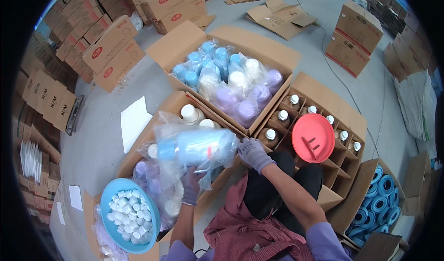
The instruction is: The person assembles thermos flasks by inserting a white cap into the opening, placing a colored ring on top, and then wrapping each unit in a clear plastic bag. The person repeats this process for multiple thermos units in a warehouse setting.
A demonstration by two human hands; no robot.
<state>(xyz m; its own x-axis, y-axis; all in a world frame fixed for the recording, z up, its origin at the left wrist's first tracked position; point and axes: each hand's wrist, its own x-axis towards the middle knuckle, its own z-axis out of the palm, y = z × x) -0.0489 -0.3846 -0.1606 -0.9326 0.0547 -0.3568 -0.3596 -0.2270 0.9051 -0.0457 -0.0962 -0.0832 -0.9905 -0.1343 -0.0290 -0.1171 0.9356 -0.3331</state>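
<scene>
Concrete floor (101, 136), seen from above, on which open cartons are set close together. The far carton (277, 52) is filled with bagged bottles capped in blue, white and purple. To its right, a divided carton (344, 117) is shown with brown white-capped bottles upright in its cells; a red round lid (313, 138) is laid across several cells. A near carton (173, 104), just in front of the person, is packed with more bagged bottles. Above it a clear bag (194, 147) of pale blue bottles is held lying sideways. The right hand (253, 153), gloved, is closed on the bag's right end; the left hand (191, 185), gloved, is pressed under the bag, its grip curled into the plastic. A blue bowl (121, 187) of small white caps is placed at lower left, just beside the near carton. Blue tape rolls (379, 201) are stacked in a box at lower right. A white sheet (134, 120) is laid on the floor, left of the near carton.
</scene>
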